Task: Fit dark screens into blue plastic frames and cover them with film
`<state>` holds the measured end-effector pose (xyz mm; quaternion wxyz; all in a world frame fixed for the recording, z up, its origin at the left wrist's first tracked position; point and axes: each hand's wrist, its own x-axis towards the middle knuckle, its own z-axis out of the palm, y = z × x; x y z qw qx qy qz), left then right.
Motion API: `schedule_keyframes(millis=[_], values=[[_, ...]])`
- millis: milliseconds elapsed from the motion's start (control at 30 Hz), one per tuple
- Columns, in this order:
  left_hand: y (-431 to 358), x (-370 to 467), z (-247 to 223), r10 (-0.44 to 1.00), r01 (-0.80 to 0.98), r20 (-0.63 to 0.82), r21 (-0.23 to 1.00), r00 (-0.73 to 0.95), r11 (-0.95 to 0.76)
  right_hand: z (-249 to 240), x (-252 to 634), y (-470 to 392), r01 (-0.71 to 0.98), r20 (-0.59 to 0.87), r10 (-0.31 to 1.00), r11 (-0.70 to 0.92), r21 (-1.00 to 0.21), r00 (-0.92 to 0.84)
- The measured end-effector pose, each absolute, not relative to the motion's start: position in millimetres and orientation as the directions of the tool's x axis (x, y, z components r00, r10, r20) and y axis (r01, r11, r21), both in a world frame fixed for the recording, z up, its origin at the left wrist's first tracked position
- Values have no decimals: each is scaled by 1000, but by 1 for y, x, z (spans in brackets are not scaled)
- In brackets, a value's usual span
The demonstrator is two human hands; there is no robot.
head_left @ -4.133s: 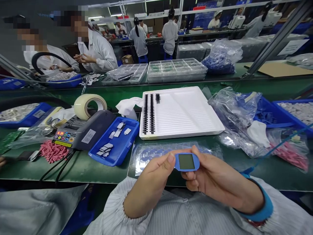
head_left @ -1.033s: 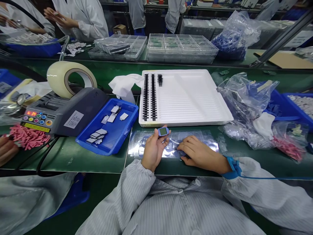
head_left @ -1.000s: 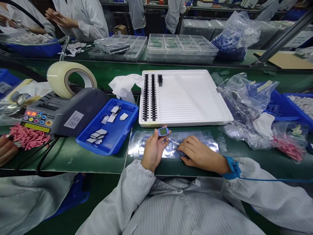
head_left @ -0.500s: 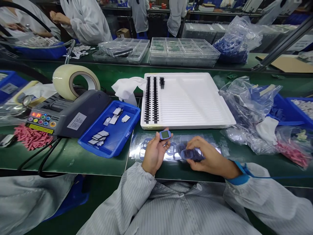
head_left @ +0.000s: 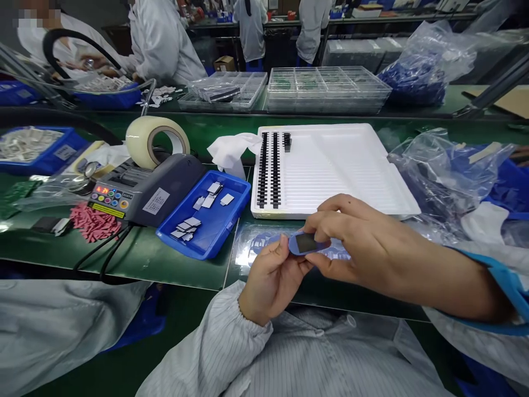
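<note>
My left hand (head_left: 273, 275) holds a small blue device with a display from below, thumb at its left edge. Over it lies a blue oval piece (head_left: 294, 244) with a dark rectangular window (head_left: 306, 242), which looks like a lens film. My right hand (head_left: 351, 242) pinches this film at its right side, between thumb and fingers. The two hands meet at the device, whose body is mostly covered. Below them on the bench is a clear sheet (head_left: 243, 256) with blue oval outlines, partly hidden by both hands.
Behind the hands lies a white grooved tray (head_left: 330, 165) with black parts at its left. To the left are a blue bin (head_left: 194, 220) of small white-and-black pieces, a tape dispenser (head_left: 136, 190), a tape roll (head_left: 140, 140) and pink strips (head_left: 93, 220). Plastic bags (head_left: 446, 171) lie right.
My right hand has lifted off the clear sheet and come left with the film to the device in my left hand. The view has shifted, so the bench things appear further right.
</note>
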<state>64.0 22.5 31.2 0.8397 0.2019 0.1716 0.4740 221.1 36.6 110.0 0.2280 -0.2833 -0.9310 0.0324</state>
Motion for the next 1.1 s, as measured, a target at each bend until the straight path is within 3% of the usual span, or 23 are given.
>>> schedule_keyframes(millis=[667, 767, 933, 1100], values=[[15, 63, 36, 881, -717, -101, 542, 463, 439, 112, 213, 32, 513, 421, 504, 852, -101, -754], [14, 64, 36, 902, -713, -76, 586, 425, 385, 103, 216, 31, 487, 471, 508, 855, -178, -721], [12, 63, 35, 939, -683, 51, 699, 341, 210, 79, 221, 24, 501, 562, 626, 776, -383, -540], [4, 56, 31, 970, -478, 166, 876, 176, -63, 70, 209, 7, 404, 616, 713, 699, -589, -335]])
